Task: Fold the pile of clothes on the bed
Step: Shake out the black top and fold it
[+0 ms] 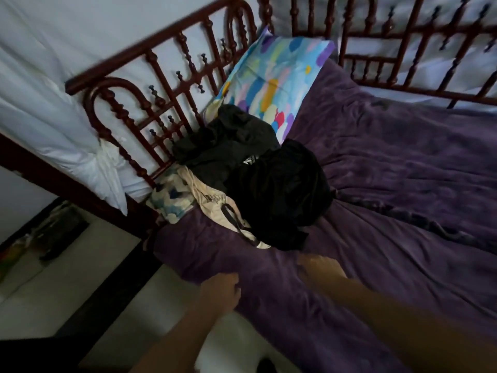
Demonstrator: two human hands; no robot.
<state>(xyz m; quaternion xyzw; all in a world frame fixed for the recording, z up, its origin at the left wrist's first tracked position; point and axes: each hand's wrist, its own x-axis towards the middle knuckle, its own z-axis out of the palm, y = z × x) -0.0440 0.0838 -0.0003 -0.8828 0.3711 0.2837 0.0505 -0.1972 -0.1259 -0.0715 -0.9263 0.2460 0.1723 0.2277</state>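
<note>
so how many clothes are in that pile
3 visible: grey garment nearest the pillow, black garment in front of it, cream top on the left. More may be hidden underneath.

place: home bedroom | evidence: bed (pixel 390 184) with purple cover, carved wooden headboard (pixel 150 103) far left, colourful pillow (pixel 271 76), clothes pile (pixel 255 179)

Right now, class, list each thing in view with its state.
pillow, propped up, partly covered
black garment, crumpled, unfolded
dark grey garment, crumpled, unfolded
cream garment, unfolded, partly under the dark ones
purple cover, wrinkled
left hand, at the cover's edge, grip unclear
right hand, open, holding nothing
</note>
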